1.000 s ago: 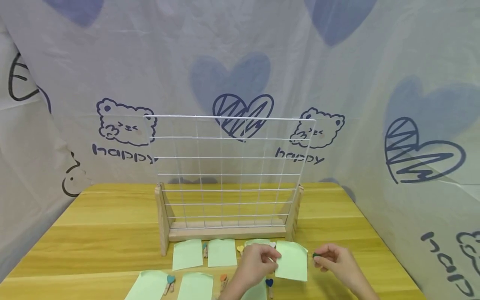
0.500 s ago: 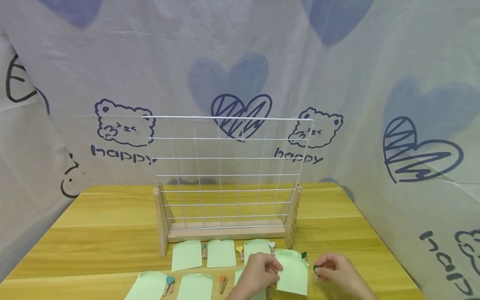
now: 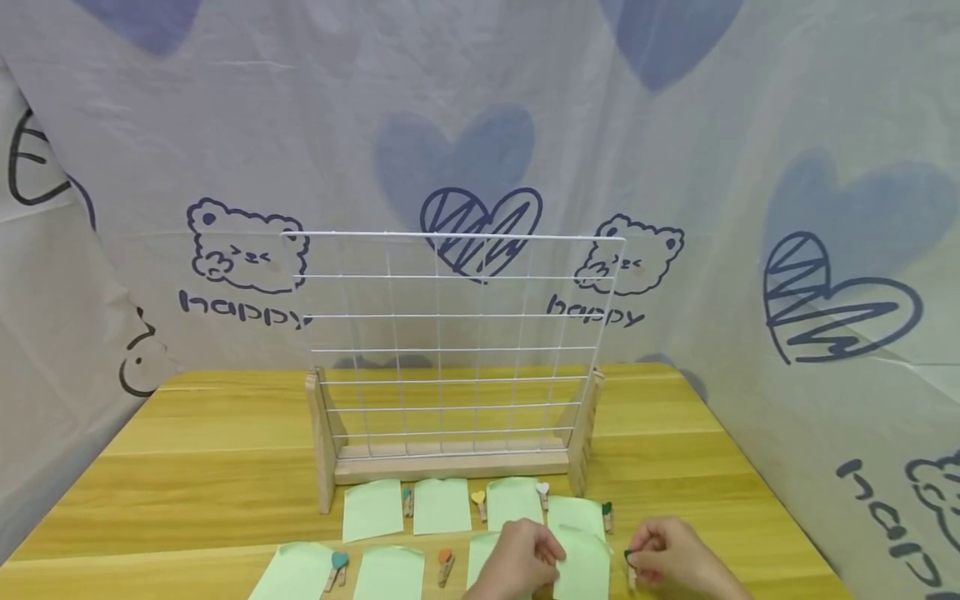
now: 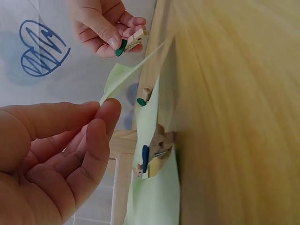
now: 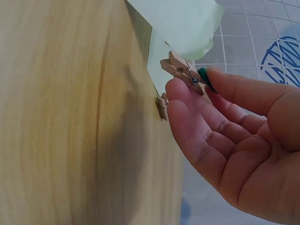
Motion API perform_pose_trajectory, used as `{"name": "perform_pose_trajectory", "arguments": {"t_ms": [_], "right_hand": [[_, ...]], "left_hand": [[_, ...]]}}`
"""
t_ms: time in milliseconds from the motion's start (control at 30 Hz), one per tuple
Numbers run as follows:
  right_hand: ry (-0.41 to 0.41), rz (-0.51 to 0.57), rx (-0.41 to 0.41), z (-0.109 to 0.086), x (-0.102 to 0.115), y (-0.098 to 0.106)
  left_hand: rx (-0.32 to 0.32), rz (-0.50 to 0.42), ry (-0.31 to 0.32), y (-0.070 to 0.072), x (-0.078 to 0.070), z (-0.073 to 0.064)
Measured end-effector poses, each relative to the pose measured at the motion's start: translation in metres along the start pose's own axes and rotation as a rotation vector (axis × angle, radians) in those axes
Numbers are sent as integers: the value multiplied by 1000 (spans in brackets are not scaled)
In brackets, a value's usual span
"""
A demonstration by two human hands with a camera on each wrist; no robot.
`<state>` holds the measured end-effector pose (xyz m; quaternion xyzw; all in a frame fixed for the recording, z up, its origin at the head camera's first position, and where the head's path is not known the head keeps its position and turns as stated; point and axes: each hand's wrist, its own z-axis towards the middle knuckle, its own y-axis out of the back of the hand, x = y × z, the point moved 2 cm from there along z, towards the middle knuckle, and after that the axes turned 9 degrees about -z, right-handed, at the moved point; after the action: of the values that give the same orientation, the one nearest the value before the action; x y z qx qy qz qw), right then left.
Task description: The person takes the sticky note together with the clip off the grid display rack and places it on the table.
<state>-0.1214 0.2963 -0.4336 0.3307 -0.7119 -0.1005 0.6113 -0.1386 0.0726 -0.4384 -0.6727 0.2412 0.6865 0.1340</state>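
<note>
My left hand (image 3: 519, 557) pinches a light green paper note (image 3: 583, 568) by its left edge between thumb and fingertips; the left wrist view shows the note (image 4: 123, 77) raised off the table. To its right, my right hand (image 3: 678, 557) holds a small wooden clothespin (image 5: 183, 71) with a dark green heart, thumb on the heart and fingers beneath. Another green note (image 3: 576, 515) lies just behind the held one, with a second green-heart clothespin (image 3: 607, 517) at its right edge. A clothespin with a dark blue heart (image 4: 146, 158) lies near the left hand.
A white wire grid (image 3: 465, 350) stands upright in a wooden base (image 3: 450, 468) behind the notes. More green notes (image 3: 442, 506) lie in two rows, with heart clothespins beside them: yellow (image 3: 479, 504), white (image 3: 543, 495), orange (image 3: 446, 567), blue (image 3: 339, 568).
Both hands have moved toward the front of the table, the note and green-heart clothespin with them. The note and clothespin behind have come into view.
</note>
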Motion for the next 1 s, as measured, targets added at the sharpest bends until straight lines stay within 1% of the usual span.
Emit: {"name": "perform_pose_trajectory", "arguments": {"t_ms": [133,300,400,533,600,767,867,1000], "right_hand": [[14,22,24,0,-5,1],[25,11,35,-2,-7,2],[5,9,41,-3,-8,3],[-10,40,59,-2,-10,2],[-6,52,64,-1,-11,1],[13,42,58,1,-14,-1],[11,43,57,2,-15,-2],[-6,34,56,2,-15,-2]], "left_hand": [[-9,14,5,-4,3,1],[-6,23,48,-7,6,1],[3,30,73,-8,7,2],[9,47,96,-9,8,2],[9,55,99,-9,9,2],[14,84,99,-9,10,2],[22,86,111,-9,11,3],[35,59,131,-10,11,3]]}}
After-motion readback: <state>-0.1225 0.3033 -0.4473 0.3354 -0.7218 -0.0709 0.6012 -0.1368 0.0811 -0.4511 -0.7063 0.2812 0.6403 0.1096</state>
